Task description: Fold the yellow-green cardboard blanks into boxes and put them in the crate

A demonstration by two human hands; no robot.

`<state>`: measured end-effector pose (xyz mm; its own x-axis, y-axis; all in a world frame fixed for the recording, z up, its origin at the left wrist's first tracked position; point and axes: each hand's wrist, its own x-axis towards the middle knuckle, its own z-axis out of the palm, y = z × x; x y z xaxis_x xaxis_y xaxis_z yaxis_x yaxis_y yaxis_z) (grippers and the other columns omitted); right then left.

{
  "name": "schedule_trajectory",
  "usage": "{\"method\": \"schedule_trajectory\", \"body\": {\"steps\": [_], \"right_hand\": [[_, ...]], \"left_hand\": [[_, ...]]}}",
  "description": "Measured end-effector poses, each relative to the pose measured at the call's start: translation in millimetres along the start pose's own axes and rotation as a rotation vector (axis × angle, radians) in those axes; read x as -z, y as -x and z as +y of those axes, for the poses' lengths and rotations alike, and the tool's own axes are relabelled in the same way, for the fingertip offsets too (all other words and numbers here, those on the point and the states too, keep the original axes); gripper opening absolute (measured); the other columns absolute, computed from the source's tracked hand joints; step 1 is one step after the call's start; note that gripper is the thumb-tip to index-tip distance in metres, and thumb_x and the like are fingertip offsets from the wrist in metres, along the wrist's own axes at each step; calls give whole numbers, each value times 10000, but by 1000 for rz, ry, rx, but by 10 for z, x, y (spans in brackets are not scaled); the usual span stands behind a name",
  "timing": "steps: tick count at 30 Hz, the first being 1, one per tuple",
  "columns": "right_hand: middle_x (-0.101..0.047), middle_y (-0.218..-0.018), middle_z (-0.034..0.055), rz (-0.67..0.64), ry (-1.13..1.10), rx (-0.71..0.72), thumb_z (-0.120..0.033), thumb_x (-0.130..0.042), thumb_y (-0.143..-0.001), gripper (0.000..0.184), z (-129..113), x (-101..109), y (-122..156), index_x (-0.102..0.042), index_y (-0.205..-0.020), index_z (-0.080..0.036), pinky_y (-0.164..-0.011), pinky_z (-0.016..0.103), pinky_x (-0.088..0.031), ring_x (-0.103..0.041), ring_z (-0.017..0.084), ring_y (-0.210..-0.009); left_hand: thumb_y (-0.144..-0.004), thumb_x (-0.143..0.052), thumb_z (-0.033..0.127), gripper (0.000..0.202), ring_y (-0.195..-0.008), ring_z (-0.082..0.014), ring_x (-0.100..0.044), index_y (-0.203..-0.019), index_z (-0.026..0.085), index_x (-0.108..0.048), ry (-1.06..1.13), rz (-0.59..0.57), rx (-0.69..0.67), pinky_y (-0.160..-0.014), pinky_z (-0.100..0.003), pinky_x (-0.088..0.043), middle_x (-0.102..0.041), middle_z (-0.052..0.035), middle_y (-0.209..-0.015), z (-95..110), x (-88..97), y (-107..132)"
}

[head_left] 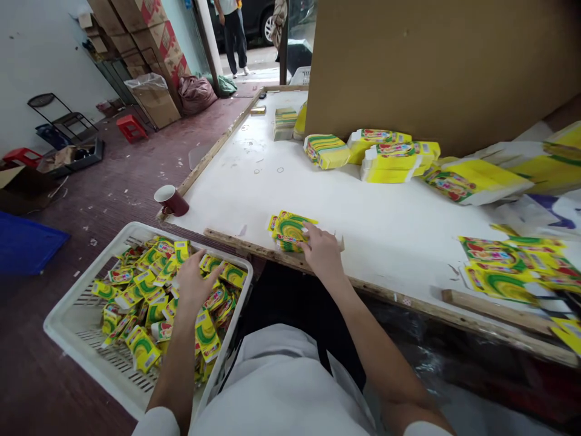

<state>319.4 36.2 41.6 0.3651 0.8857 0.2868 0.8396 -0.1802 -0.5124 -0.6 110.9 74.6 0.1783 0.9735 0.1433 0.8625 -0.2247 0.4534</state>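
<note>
My left hand (193, 281) hangs over a white plastic basket (58, 320), thumb and fingers apart with nothing visible between them. Many small yellow and green printed boxes (144, 350) fill the basket below it. Near the front edge of the white tabletop lies a small stack of flat yellow cartons (290, 229). My right hand (323, 248) touches the right end of this stack, its thumb and index finger spread over the top carton; the other fingertips are partly hidden.
Bundles of yellow cartons (393, 160) stand against a brown board (431, 66). More flat cartons (503, 263) lie at right beside a wooden strip (494, 312). A maroon mug (175, 201) sits at the table's left corner. Stacked cardboard boxes (145, 36) and a person (233, 36) are farther back.
</note>
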Motion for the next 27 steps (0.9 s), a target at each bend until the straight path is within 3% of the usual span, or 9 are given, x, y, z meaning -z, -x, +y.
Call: {"method": "schedule_trajectory", "body": {"steps": [2,4,8,11,14,17,20,24,27], "right_hand": [[-709,-1028,148,31,23,4,-146,-585,-831,463,-29,-16,-6,-527,-1290,-166,-887,506,-475,-636,337,-958],[-696,-1003,143,66,-8,-22,-136,-601,-807,434,-67,15,1,-537,-1236,-163,-883,518,-475,-634,336,-948],[-664,-866,53,115,-393,-78,-139,-615,-796,416,-171,148,89,-501,-1190,-201,-837,443,-527,-658,255,-860],[-633,-821,-1,-38,-738,-46,-181,-653,-793,432,-343,180,269,-486,-1187,-239,-727,351,-557,-651,191,-751],[-620,-821,-8,-209,-965,-14,-195,-649,-802,459,-581,113,503,-483,-1227,-246,-667,324,-568,-649,176,-719],[-636,-944,34,-95,-953,-47,-192,-645,-817,517,-786,30,684,-479,-1299,-271,-789,391,-579,-657,216,-848],[-625,-976,43,-55,-912,-72,-214,-672,-806,511,-871,-7,743,-509,-1284,-291,-814,398,-575,-644,228,-872],[-607,-822,-13,-150,-1108,-160,-328,-782,-729,534,-829,-38,703,-520,-1189,-257,-682,330,-570,-622,166,-717],[-612,-796,-31,-95,-1192,-229,-376,-830,-682,532,-773,-73,683,-518,-1097,-257,-655,302,-551,-611,142,-690]], "left_hand": [[-787,-688,430,475,-1184,-300,-600,-1196,201,-612,259,-149,-135,-1063,-465,-424,-675,-112,-1219,206,-154,56],[-790,-702,406,441,-1167,-274,-617,-1180,218,-622,472,-281,-186,-1056,-445,-432,-686,-96,-1208,448,-333,104],[-710,-805,427,669,-1201,-281,-602,-1296,238,-540,931,-450,-109,-1021,-443,-460,-650,-122,-1276,859,-644,155],[-672,-817,520,734,-1220,-287,-592,-1291,249,-531,1395,-432,-25,-1016,-429,-478,-631,-115,-1293,1116,-753,172],[-769,-691,606,527,-1055,-247,-663,-1118,217,-620,1683,-283,78,-978,-408,-509,-696,-80,-1082,1329,-734,180],[-829,-619,593,384,-822,-169,-658,-902,217,-626,1765,-88,135,-876,-341,-539,-643,-7,-808,1429,-678,179],[-852,-607,557,319,-722,-117,-609,-880,239,-599,1764,0,149,-797,-272,-536,-570,34,-727,1416,-661,188],[-815,-609,637,438,-837,-153,-668,-1020,251,-614,1692,-87,164,-821,-298,-555,-665,-4,-872,1381,-672,230],[-839,-478,733,575,-1011,-228,-680,-1091,237,-626,1522,-143,152,-872,-366,-565,-710,-64,-1007,1355,-685,274]]}}
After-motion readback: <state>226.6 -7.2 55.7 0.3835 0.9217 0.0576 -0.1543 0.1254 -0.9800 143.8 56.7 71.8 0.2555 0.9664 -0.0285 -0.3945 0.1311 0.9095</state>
